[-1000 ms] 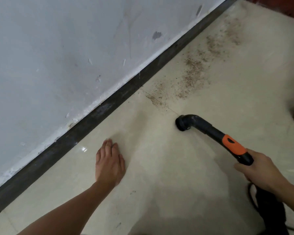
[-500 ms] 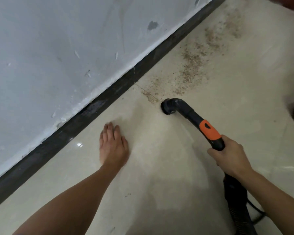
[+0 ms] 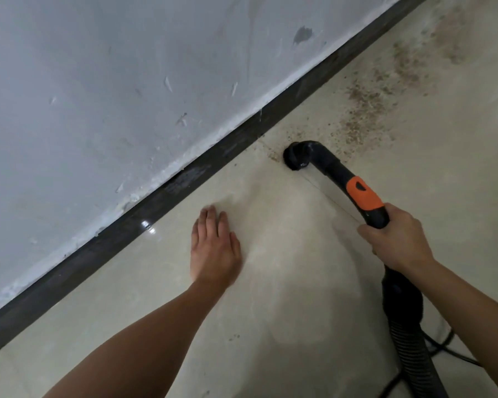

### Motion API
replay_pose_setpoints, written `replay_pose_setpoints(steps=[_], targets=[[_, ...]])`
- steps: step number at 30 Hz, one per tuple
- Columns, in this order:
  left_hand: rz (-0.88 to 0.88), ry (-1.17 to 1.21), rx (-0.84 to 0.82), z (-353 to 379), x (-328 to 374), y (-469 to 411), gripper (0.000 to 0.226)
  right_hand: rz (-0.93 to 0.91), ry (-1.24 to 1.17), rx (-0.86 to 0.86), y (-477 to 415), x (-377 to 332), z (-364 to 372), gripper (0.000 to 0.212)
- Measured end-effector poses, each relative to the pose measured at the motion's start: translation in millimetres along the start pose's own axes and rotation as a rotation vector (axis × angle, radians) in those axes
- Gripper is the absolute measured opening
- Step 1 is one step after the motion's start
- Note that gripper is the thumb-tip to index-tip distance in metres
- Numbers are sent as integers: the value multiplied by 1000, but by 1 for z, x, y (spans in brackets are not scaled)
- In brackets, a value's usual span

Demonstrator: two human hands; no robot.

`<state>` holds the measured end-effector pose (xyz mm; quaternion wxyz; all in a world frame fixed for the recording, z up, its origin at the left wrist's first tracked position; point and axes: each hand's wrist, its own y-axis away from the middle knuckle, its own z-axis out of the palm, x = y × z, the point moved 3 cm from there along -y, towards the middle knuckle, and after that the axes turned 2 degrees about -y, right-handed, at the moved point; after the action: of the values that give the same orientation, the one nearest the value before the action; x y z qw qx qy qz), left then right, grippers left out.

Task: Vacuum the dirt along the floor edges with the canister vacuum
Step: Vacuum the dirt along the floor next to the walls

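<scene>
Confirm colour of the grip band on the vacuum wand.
Orange band on a black wand; head view shows it best.

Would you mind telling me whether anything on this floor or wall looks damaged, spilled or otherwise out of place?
Yes. Brown dirt is scattered over the floor beside the baseboard, just beyond the tip of the vacuum wand. The wall paint is chipped and scuffed, with a grey patch.
</scene>
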<state>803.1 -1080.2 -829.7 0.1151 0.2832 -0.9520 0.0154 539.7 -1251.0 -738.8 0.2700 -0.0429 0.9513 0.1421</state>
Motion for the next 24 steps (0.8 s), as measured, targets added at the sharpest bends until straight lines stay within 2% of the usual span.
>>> replay_pose_setpoints(steps=[2, 7, 11, 20, 24], targets=[[0, -3, 5, -1, 0, 0, 49, -22, -6, -42, -8, -9, 5, 16], [-1, -3, 2, -1, 1, 0, 49, -6, -74, 13, -33, -27, 12, 14], [-1, -4, -10, -3, 1, 0, 51, -56, -87, -73, -36, -48, 29, 16], [-5, 15, -19, -7, 3, -1, 49, -149, -8, -207, 17, -59, 53, 20], [1, 16, -29, -8, 3, 0, 51, -120, -10, -245, 25, -54, 52, 20]])
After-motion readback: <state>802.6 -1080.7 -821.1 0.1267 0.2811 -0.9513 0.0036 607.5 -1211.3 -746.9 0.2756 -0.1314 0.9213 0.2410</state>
